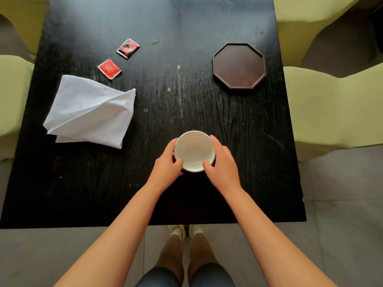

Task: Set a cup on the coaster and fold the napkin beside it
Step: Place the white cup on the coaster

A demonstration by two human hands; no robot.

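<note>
Both hands, left (165, 162) and right (222, 164), cup the small white ceramic cup (194, 151) from either side near the black wooden bench's (186, 100) front edge, probably for a steady carry to the dark octagonal wooden coaster (239, 66) far right; the loosely folded white cloth napkin (89, 112) waits left.

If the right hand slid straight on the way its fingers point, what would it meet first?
The right hand grips the cup, fingers pointing up-left. Beyond the cup, bare table probably, then perhaps the red packets.
</note>
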